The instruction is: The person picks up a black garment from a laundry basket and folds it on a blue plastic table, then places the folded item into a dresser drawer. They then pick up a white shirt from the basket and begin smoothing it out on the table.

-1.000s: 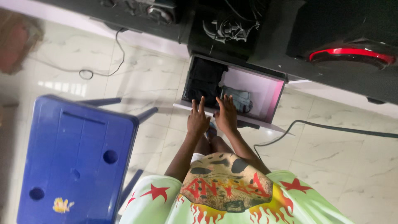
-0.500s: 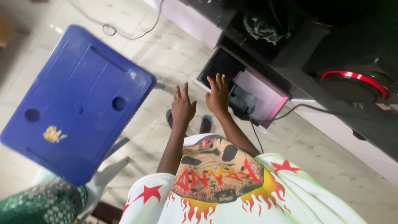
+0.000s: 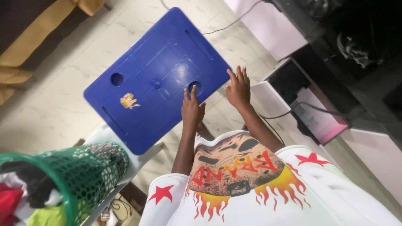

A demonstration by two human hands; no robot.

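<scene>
My left hand is open with fingers spread and holds nothing. It hovers over the near edge of a blue plastic table top, beside one of its round holes. My right hand is also open and empty, raised just past the table's right corner, over the pale floor. To its right is an open white and pink drawer with a dark cable running into it. My white shirt with red stars and flames fills the bottom of the view.
A green mesh basket holding clothes stands at the lower left on a white plastic piece. A black cabinet with cables runs along the upper right. A tan and brown sofa sits at the upper left.
Both hands have left the open drawer and swung left toward the blue table. The view has turned with them, and the green basket has come into sight.
</scene>
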